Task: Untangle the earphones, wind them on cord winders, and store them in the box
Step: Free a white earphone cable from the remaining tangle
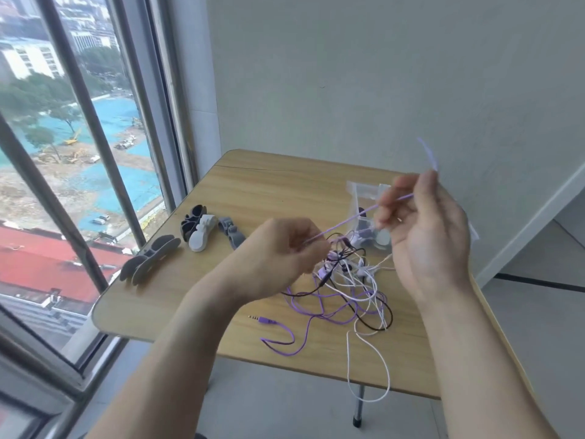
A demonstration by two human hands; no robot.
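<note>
A tangle of purple, white and black earphone cords [345,296] lies on the wooden table [196,299]. My left hand [278,251] pinches a purple cord [345,224] above the tangle. The cord runs taut up to my right hand [427,229], which pinches it higher; its end sticks up past my fingers. The purple jack plug [262,319] rests on the table in front. Several cord winders lie at the left: a dark grey one [152,259], a black one [191,221], a white one [202,232] and a grey one [231,232].
A clear plastic box [364,198] stands behind the tangle, partly hidden by my right hand. A white cord loop [367,369] hangs over the table's front edge. A window with metal bars is at the left, a plain wall behind.
</note>
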